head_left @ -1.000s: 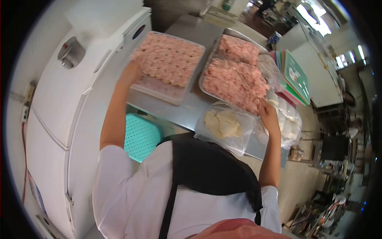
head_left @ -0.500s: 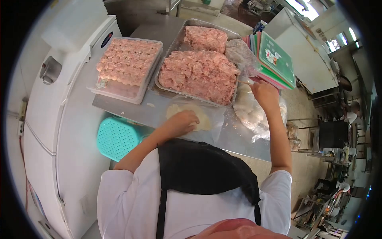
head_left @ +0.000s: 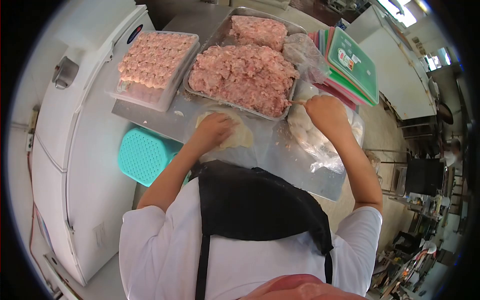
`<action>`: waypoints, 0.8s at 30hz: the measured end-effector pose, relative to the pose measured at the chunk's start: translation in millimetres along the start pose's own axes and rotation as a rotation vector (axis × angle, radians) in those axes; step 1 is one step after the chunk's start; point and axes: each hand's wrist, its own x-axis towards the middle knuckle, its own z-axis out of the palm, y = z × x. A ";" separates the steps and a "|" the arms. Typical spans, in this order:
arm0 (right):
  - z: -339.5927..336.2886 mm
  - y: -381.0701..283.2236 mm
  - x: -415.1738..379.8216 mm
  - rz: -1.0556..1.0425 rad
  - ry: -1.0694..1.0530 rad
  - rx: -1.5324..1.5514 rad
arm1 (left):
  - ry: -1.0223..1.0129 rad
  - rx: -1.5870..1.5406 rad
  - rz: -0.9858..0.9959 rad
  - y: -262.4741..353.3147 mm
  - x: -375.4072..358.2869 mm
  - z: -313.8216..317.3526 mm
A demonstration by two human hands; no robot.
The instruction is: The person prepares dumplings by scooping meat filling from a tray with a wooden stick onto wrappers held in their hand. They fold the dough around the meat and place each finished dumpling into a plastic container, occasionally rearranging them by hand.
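Observation:
A metal tray (head_left: pixel 187 82) holds a large mound of minced meat (head_left: pixel 245 77). My right hand (head_left: pixel 325 114) is closed around the handle of a thin wooden stick (head_left: pixel 297 102), whose far end meets the meat at the tray's right corner. Below the tray, a flat pale dough sheet (head_left: pixel 241 136) lies on clear plastic. My left hand (head_left: pixel 216 131) rests on the dough's left part, fingers bent; whether they pinch its edge cannot be made out. Beside my right hand sits a clear plastic bag (head_left: pixel 320 145) with pale, round pieces inside.
At the left stands a clear container (head_left: pixel 172 95) with rows of shaped meat portions. A turquoise perforated basket (head_left: pixel 144 156) is below the table's left edge. Stacked coloured lids (head_left: pixel 352 65) and a crumpled plastic bag (head_left: pixel 304 59) are at the back right.
The view has shifted, with the table's things now higher in it. My left hand has moved left over the dough. My right hand has moved the stick toward the tray's lower right corner.

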 end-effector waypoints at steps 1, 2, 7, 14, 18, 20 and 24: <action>2.6 2.0 -2.2 0.003 0.007 0.001 | -0.009 0.017 -0.025 11.4 4.7 -2.1; 4.6 3.8 -4.6 0.008 0.013 0.003 | -0.019 0.034 -0.049 20.6 8.2 -1.2; 11.9 15.5 -14.9 0.029 -0.042 0.227 | -0.049 0.080 0.050 36.3 11.6 26.8; 65.5 19.7 23.4 0.292 0.369 0.451 | -0.037 0.062 0.018 21.6 17.2 36.4; 98.3 -5.2 52.2 0.269 0.353 0.470 | -0.003 -0.492 -0.329 18.7 20.5 30.4; 94.9 -28.3 50.5 0.289 0.291 0.566 | 0.099 -0.894 -0.519 11.6 19.1 29.8; 83.4 -50.6 38.6 0.268 0.280 0.671 | 0.252 -1.068 -0.552 5.0 18.5 20.6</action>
